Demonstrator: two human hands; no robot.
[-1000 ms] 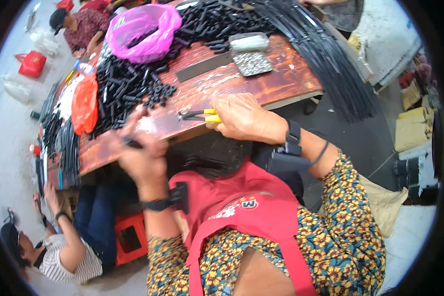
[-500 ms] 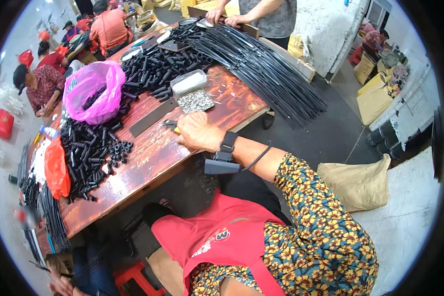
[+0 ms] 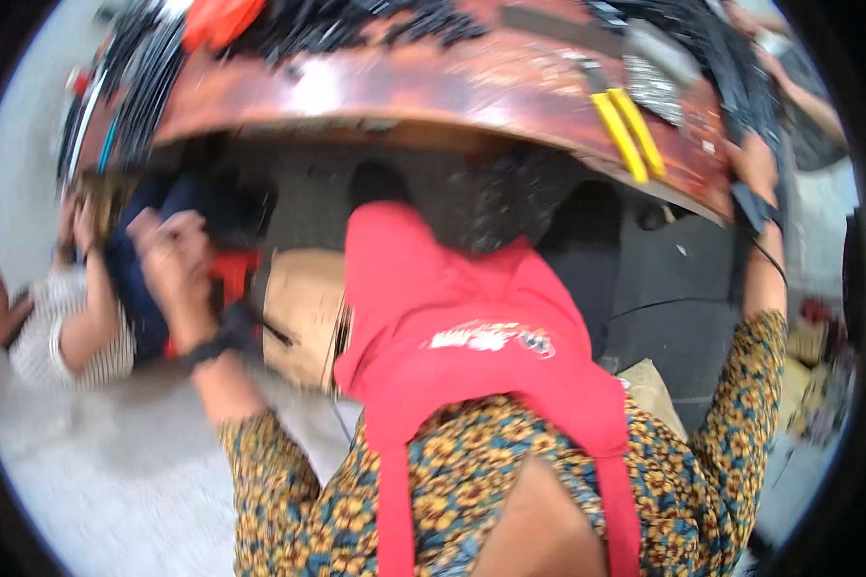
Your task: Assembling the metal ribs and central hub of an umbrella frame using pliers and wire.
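Note:
My right hand (image 3: 754, 165) is at the table's right edge, against the bundle of long black rods (image 3: 746, 67); blur hides whether its fingers close on any. My left hand (image 3: 175, 258) is raised in the air left of my lap, off the table, its fingers smeared by motion. Pliers with yellow handles (image 3: 629, 135) lie on the table near its front edge, apart from both hands. Beside them is a tray of small shiny metal pieces (image 3: 652, 91), with a pale clear container (image 3: 662, 50) just behind.
Black tubular parts (image 3: 356, 29) are heaped at the back of the wooden table (image 3: 394, 91), near an orange bag (image 3: 219, 19) and a flat metal bar (image 3: 560, 29). More thin rods (image 3: 154, 87) lie at left. A striped-shirted co-worker (image 3: 91, 332) sits at left; another person's arm (image 3: 803, 96) reaches in at right.
My view has swung down and left. My right hand has left the pliers, which now lie on the table, and has moved right to the rods. My left hand has come into view.

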